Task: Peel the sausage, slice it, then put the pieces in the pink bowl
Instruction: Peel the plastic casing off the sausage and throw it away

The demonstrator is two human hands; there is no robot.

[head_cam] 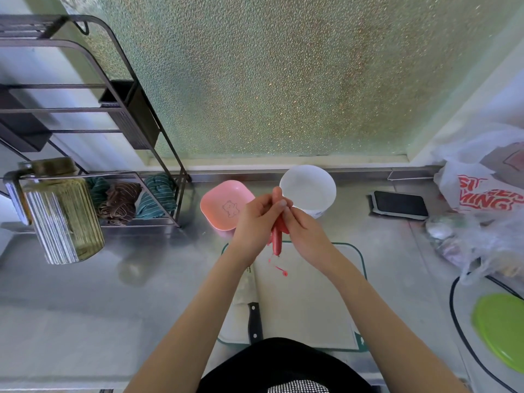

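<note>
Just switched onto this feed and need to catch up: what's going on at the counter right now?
A person holds a red sausage upright in both hands, left hand and right hand, above the cutting board, apparently peeling its casing. Red casing scraps lie on the board. The knife rests untouched at the board's left edge. The pink bowl holds no pieces yet.

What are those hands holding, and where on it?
Both hands, left and right, grip a red sausage at its upper part; its lower end hangs free above the cutting board.
</note>
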